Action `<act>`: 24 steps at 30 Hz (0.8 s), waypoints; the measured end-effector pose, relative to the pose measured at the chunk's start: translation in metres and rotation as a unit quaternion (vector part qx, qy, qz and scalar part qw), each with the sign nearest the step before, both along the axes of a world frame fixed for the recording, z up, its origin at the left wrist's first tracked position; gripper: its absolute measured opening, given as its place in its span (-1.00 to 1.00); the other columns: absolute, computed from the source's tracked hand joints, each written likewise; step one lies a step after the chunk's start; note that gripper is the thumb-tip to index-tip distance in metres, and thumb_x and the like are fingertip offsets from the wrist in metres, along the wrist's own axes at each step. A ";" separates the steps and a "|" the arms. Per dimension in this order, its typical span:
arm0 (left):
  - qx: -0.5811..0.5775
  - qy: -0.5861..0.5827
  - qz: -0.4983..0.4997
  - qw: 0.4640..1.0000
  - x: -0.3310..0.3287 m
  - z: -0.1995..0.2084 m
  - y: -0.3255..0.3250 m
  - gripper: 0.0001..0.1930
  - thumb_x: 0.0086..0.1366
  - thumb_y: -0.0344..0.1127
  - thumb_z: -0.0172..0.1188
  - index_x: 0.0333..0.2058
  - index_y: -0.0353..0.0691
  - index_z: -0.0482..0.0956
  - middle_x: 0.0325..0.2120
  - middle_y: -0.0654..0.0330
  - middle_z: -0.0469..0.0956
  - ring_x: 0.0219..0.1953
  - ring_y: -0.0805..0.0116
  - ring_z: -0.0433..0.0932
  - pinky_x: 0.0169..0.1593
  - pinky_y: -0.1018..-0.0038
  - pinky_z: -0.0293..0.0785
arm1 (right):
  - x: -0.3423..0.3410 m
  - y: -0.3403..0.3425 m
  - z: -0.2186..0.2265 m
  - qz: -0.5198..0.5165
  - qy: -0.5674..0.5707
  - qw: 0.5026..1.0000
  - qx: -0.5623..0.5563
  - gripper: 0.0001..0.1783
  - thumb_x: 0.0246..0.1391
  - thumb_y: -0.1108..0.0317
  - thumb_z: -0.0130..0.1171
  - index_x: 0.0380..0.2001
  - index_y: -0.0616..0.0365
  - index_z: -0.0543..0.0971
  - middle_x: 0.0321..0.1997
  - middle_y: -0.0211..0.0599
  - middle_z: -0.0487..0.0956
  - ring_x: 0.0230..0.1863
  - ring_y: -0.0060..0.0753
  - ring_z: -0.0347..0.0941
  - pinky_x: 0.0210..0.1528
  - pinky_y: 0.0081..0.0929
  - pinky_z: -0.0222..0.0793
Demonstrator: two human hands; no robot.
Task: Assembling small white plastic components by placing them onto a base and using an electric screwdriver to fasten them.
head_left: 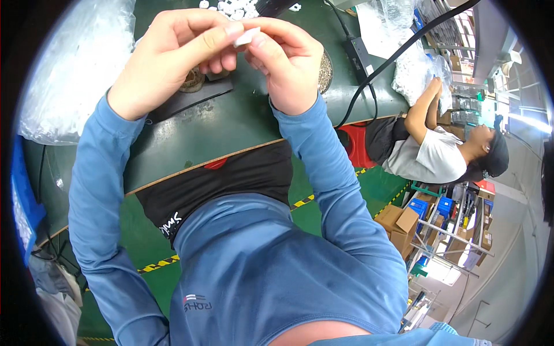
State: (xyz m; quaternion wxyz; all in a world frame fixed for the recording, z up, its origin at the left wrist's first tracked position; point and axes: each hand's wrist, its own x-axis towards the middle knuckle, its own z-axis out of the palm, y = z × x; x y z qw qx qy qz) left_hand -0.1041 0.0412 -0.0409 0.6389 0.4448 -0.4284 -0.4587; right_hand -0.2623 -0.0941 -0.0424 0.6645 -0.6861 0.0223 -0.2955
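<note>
A small white plastic piece is pinched between the fingertips of both hands, above the green table. My left hand closes on it from the left with thumb and fingers. From the other side, my right hand presses its thumb against the piece, fingers curled behind. Below the left hand are a round brown object, partly covered, and a dark flat plate. Beyond the hands lies a pile of small white parts. A round container of tiny grains or bits is half hidden behind my right hand.
Clear plastic bags cover the table's left side. A black power adapter and its cable lie to the right. Farther right, a seated co-worker handles a bag of white parts. A blue bin stands at far left.
</note>
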 end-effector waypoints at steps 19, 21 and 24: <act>0.071 -0.189 0.252 0.946 -0.001 0.005 -0.006 -0.77 0.43 -0.32 0.22 -0.31 -0.42 0.63 -0.58 0.28 0.56 -0.50 0.61 0.46 -0.41 0.59 0.37 | 0.000 -0.033 0.017 0.055 0.122 0.922 -0.363 -0.55 0.09 0.48 0.40 0.07 0.32 0.58 -0.30 -0.36 0.59 -0.33 -0.59 0.48 -0.26 -0.59 0.40; 0.069 -0.191 0.259 0.944 0.001 0.003 -0.008 -0.78 0.42 -0.33 0.22 -0.31 -0.43 0.63 -0.57 0.28 0.56 -0.50 0.61 0.47 -0.41 0.59 0.37 | 0.002 -0.034 0.005 0.062 0.107 0.927 -0.353 -0.64 0.09 0.47 0.40 -0.02 0.29 0.64 -0.35 -0.38 0.60 -0.34 -0.58 0.48 -0.26 -0.56 0.41; 0.043 -0.187 0.275 0.942 0.001 -0.011 -0.010 -0.79 0.41 -0.34 0.23 -0.32 -0.43 0.64 -0.58 0.28 0.55 -0.51 0.61 0.46 -0.43 0.58 0.36 | 0.007 -0.033 -0.007 0.061 0.085 0.927 -0.361 -0.71 0.02 0.40 0.46 -0.15 0.18 0.71 -0.45 -0.45 0.61 -0.40 -0.54 0.52 -0.25 -0.51 0.43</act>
